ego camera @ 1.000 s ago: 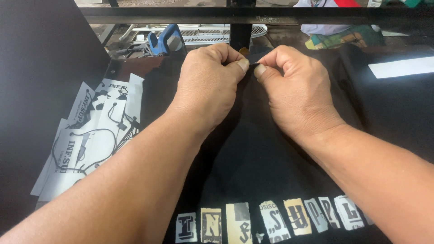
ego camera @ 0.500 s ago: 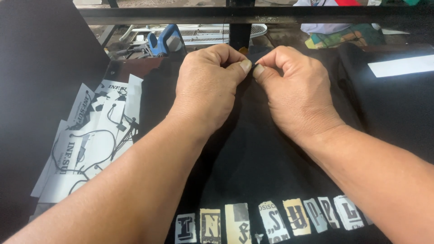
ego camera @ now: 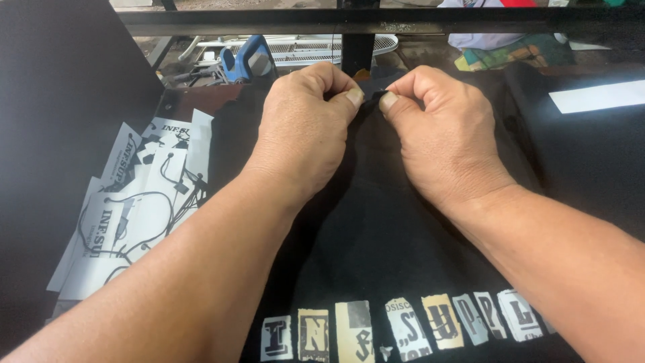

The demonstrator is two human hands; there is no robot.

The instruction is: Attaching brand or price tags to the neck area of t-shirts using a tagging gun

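A black T-shirt point(ego camera: 376, 242) lies flat in front of me, with a row of cut-out letter patches printed across its near part point(ego camera: 396, 329). My left hand point(ego camera: 302, 128) and my right hand point(ego camera: 443, 134) meet at the shirt's far edge. Both pinch the dark fabric there between thumb and forefinger, fingertips almost touching each other. What sits between the fingertips is too small and dark to make out.
White printed transfer sheets point(ego camera: 134, 202) lie piled at the left. A black board point(ego camera: 60, 107) stands at the far left. A dark metal bar point(ego camera: 376, 20) crosses the top, with a blue-handled tool point(ego camera: 245, 60) and a white wire rack behind it. A white strip point(ego camera: 598, 97) lies at right.
Both hands stay pinched on the shirt's far edge; they have shifted only very slightly.
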